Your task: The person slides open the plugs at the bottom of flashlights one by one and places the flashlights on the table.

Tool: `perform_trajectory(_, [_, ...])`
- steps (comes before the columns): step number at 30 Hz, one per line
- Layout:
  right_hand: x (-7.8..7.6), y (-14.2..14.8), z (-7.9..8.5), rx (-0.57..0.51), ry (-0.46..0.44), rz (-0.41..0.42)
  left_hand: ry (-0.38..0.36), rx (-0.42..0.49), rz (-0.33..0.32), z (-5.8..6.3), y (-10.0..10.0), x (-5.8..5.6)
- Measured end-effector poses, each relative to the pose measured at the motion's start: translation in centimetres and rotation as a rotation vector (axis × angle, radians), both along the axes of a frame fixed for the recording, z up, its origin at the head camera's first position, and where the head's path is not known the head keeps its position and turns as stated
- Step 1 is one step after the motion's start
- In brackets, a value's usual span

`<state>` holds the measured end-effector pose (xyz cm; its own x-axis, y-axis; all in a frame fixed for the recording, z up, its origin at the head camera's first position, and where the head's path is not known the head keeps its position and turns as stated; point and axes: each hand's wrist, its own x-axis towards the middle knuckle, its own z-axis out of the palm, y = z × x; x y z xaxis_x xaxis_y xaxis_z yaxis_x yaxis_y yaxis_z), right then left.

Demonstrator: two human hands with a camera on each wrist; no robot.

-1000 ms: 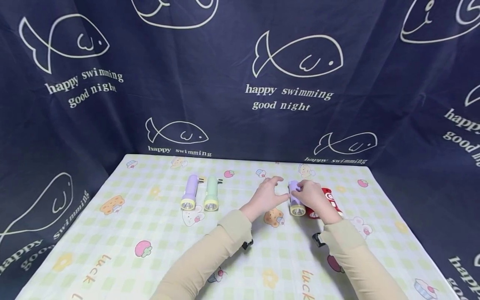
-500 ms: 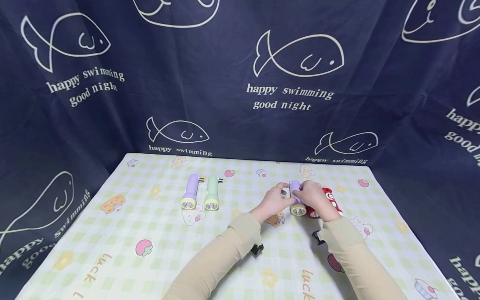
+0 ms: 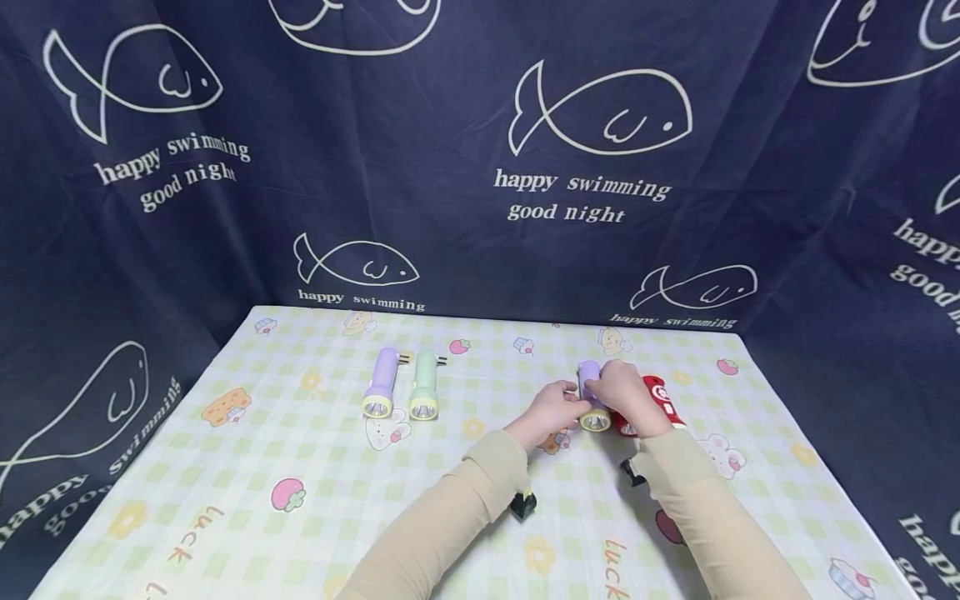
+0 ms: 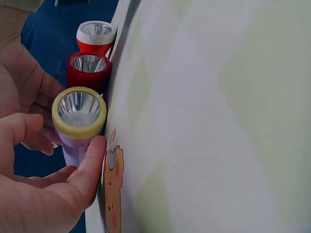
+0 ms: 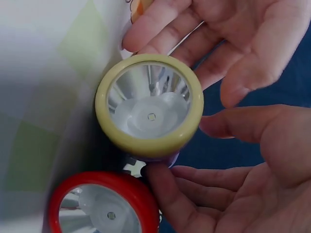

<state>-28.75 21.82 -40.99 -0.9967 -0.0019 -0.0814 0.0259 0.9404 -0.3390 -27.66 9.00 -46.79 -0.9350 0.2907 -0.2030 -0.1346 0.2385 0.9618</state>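
On the right half of the table lies a purple flashlight (image 3: 589, 379) with a yellow head, its lens toward me. My right hand (image 3: 628, 393) pinches it, thumb and fingers on either side of the barrel. From the other side my left hand (image 3: 553, 412) touches the barrel with extended fingers (image 4: 92, 162), the thumb standing apart. A dark red flashlight (image 4: 87, 70) sits just right of the purple one, and beyond it is a red flashlight with a white rim (image 4: 95, 35). In the head view my right hand partly covers both.
Farther left lie another purple flashlight (image 3: 384, 375) and a mint green flashlight (image 3: 424, 379), side by side, with plug prongs out to the right. A checked cloth (image 3: 360, 500) covers the table. Behind it hangs a dark blue curtain (image 3: 450, 167).
My left hand has moved right and reached the purple flashlight's left side, its fingers closing in from a wider spread. My right hand has stayed on the flashlight, which has barely shifted.
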Motion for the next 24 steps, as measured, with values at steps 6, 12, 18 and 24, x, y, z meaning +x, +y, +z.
perform_trajectory(6, [-0.17, -0.26, -0.09, 0.018, -0.025, -0.020, -0.004, -0.014, 0.017, 0.08, 0.26, 0.13])
perform_trajectory(12, [-0.13, -0.37, -0.13, 0.026, -0.036, -0.035, 0.039, -0.035, 0.030, -0.01, 0.48, 0.27])
perform_trajectory(18, [0.02, -0.30, 0.08, 0.003, -0.030, -0.007, 0.015, 0.009, 0.044, -0.24, 0.47, 0.24])
perform_trajectory(24, [0.06, -0.24, 0.19, -0.031, -0.021, 0.001, 0.000, 0.032, 0.039, -0.28, 0.20, 0.28])
